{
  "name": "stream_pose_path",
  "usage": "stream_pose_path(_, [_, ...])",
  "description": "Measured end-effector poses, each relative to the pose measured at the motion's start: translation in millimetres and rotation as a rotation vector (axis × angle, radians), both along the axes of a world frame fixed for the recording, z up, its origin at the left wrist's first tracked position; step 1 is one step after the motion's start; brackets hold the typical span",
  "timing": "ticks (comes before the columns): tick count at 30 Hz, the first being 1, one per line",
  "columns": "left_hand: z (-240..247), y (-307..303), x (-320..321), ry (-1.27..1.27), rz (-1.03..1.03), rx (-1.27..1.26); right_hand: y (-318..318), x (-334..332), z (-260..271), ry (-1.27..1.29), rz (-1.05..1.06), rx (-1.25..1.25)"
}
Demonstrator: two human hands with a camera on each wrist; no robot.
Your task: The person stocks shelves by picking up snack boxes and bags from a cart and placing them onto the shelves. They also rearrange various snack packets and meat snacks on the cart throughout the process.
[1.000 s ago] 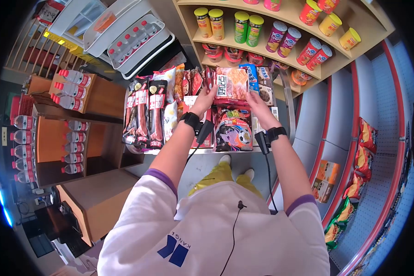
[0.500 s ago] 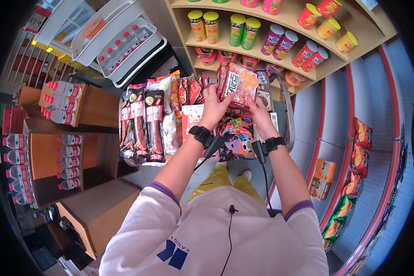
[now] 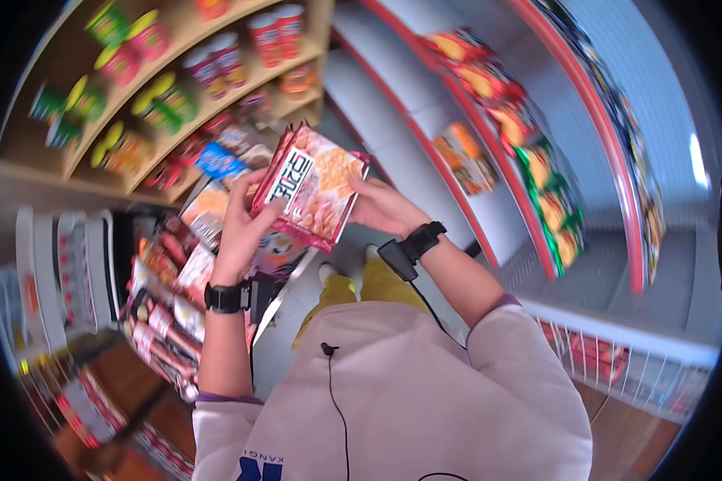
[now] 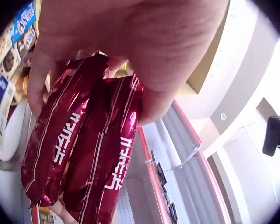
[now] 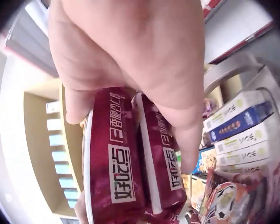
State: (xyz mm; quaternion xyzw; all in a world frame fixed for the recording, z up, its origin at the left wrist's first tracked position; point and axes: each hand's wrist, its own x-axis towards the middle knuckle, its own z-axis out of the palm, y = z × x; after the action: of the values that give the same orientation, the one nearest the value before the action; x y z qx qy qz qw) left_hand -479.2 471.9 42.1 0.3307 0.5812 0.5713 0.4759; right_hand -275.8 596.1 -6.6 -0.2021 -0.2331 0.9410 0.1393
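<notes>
Between both hands is a stack of two dark-red biscuit packs [image 3: 322, 186], the upper one printed with biscuits and a white label. My left hand [image 3: 241, 228] grips the left side, thumb on the front. On the opposite side my right hand [image 3: 389, 210] holds the stack with its thumb over the edge. Seen from the left wrist, two shiny pack sides [image 4: 86, 140] lie next to each other under the hand. The right wrist view shows the other sides of the packs [image 5: 119, 158], with thumb and fingers spanning both. The stack is held above the snack cart's right end.
Bagged sausages [image 3: 160, 333] and other snacks fill the cart at left. Behind it stands a wooden shelf [image 3: 241, 86] of canned chips. Along the right run red-edged shelves [image 3: 425, 132] with chip bags [image 3: 549, 200] and an orange box [image 3: 465, 156]. A white wire basket [image 3: 618, 345] stands lower right.
The biscuit packs were lifted off the cart and carried right, tilted, in both hands. The head view has swung right, bringing the red-edged shelves nearer the middle.
</notes>
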Motion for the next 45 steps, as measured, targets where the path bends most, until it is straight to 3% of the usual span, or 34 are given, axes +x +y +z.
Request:
stream_pose_path(2, [-7, 16, 24, 0.021, -0.149, -0.051, -6, 41, -5, -0.009, -0.098, -0.054])
stream_pose_path(6, [-49, 44, 76, 0.374, -0.447, 0.051, -22, 117, -30, -0.034, -0.314, -0.157])
stream_pose_path(8, [-57, 50, 112, 0.172, -0.469, -0.015, -31, 158, -39, -0.084, -0.471, -0.203])
stream_pose_path(10, [-52, 55, 136, 0.3, -0.522, -0.109, -41, 201, -62, -0.15, -0.605, -0.182])
stream_pose_path(13, [-56, 54, 158, 0.286, -0.52, -0.13, -53, 269, -102, -0.201, -0.687, -0.229])
stream_pose_path(15, [-64, 48, 168, 0.243, -0.48, -0.143, -54, 309, -132, -0.133, -0.87, -0.317])
stream_pose_path(17, [-66, 36, 172, 0.245, -0.459, -0.207, -50, 350, -172, -0.306, -1.021, -0.323])
stream_pose_path(20, [-71, 18, 176, 0.304, -0.43, -0.287, -27, 401, -227, -0.427, -1.253, -0.449])
stream_pose_path(24, [-77, -7, 182, 0.235, -0.346, -0.463, 22, 451, -285, -0.339, -1.388, -0.478])
stream_pose_path(27, [-81, -20, 189, 0.216, -0.278, -0.509, 59, 440, -285, -0.527, -1.545, -0.387])
stream_pose_path(30, [-81, -24, 202, 0.191, -0.245, -0.558, 86, 432, -290, -0.38, -1.47, -0.412])
stream_pose_path(36, [-95, -35, 221, 0.171, -0.226, -0.581, 104, 424, -319, -0.426, -1.453, -0.372])
stream_pose_path(39, [-91, -32, 226, 0.104, -0.237, -0.638, 108, 423, -339, -0.313, -1.551, -0.383])
stream_pose_path(45, [-100, -37, 229, 0.085, -0.228, -0.633, 110, 440, -365, -0.349, -1.499, -0.359])
